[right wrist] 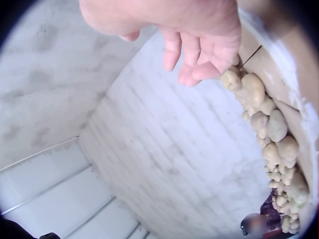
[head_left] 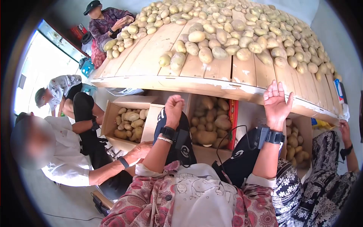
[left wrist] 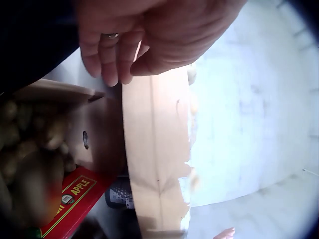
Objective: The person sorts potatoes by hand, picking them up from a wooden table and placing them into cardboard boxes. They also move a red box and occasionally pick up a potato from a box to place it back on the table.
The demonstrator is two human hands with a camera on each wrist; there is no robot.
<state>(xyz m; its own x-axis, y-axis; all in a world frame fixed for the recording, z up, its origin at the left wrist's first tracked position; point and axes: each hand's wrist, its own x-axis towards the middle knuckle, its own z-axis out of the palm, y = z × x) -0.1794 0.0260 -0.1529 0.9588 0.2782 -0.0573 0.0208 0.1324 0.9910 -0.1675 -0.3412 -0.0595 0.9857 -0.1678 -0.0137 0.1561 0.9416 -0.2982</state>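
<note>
Pale yellow-brown potatoes (head_left: 211, 38) lie heaped on the slanted pale wooden plank surface (head_left: 151, 56) above and beyond the person's raised hands, with neither hand touching any of them. Nearest the head camera is the person's floral pink-and-white top, from which both forearms rise, each with a black wrist strap. The left hand (head_left: 174, 108) is raised below the front edge of the surface, its grip clenched into a loose fist that holds nothing; the left wrist view shows the curled fingers (left wrist: 112, 59), one wearing a ring, in front of the plank edge. The right hand (head_left: 277, 104) is raised just at the edge of the surface, its grip released, fingers straight and spread. Under the surface stand open brown cardboard boxes (head_left: 113, 117) filled with more potatoes, one beside a red printed carton (head_left: 233, 119). To the left a person in a white shirt (head_left: 64, 151) sits close by, and further off a person in a dark cap (head_left: 107, 20) sits at the far corner of the heap.
</note>
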